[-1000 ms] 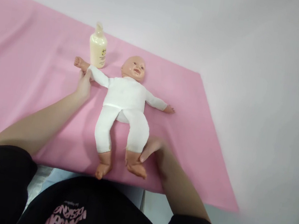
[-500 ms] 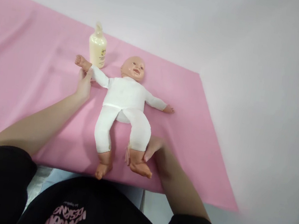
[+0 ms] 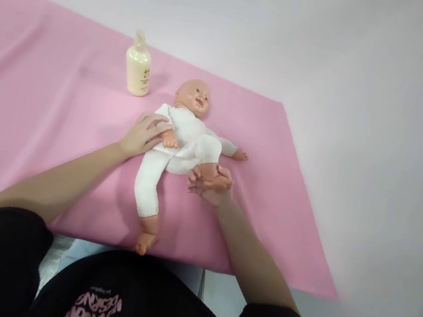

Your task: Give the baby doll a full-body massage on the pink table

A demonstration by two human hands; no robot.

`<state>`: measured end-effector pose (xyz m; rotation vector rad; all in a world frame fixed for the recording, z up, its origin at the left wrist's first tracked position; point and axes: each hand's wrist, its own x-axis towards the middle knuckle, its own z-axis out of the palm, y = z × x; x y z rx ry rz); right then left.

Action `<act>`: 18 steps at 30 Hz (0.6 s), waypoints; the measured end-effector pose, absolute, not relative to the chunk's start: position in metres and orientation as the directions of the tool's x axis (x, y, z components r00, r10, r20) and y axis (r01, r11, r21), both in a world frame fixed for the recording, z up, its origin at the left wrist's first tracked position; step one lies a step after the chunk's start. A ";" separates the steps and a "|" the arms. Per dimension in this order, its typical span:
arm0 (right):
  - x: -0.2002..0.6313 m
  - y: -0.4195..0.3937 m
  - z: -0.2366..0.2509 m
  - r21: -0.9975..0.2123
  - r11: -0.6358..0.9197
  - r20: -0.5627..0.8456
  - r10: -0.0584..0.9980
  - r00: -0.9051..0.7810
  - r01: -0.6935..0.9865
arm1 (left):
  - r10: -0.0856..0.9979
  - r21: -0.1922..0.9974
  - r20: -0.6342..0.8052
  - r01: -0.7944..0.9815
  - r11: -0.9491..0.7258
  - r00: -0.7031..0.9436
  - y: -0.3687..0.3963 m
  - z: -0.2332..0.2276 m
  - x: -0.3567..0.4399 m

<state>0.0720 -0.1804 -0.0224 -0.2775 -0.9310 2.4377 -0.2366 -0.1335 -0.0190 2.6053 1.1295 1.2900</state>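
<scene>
A baby doll (image 3: pixel 183 136) in a white bodysuit lies on its back on a pink sheet (image 3: pixel 45 102). My left hand (image 3: pixel 144 133) holds the doll's arm folded across its chest, with the doll's small hand showing by my fingers. My right hand (image 3: pixel 210 186) grips the doll's foot and has that leg bent up toward the belly. The doll's other leg lies straight toward me and its other arm stretches out to the right.
A cream lotion bottle (image 3: pixel 138 65) stands upright on the sheet, behind and left of the doll's head. The pink sheet ends in an edge near my body and at the right; grey surface lies beyond it.
My left hand has brought the doll's outstretched arm from beside the bottle onto its chest. My right hand has pushed the held foot up, bending the leg toward the body.
</scene>
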 end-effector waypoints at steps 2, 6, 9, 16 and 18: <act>0.070 -0.182 -0.018 -0.664 -0.645 -0.132 0.598 -0.790 -0.378 | 0.606 0.286 0.664 0.601 -0.747 0.438 -0.133 -0.018 -0.235; 0.066 -0.182 -0.018 -0.671 -0.653 -0.250 0.646 -0.721 -0.352 | 0.600 0.261 0.658 0.609 -0.749 0.455 -0.131 -0.020 -0.235; 0.067 -0.181 -0.017 -0.676 -0.649 -0.246 0.645 -0.723 -0.350 | 0.621 0.279 0.640 0.617 -0.736 0.452 -0.132 -0.020 -0.235; 0.069 -0.183 -0.020 -0.695 -0.591 0.036 0.541 -0.840 -0.410 | 0.733 0.597 0.675 0.523 -0.608 0.082 -0.127 -0.020 -0.241; 0.069 -0.183 -0.026 -0.722 -0.556 0.142 0.464 -0.875 -0.412 | 0.770 0.727 0.632 0.414 -0.548 -0.091 -0.120 -0.023 -0.245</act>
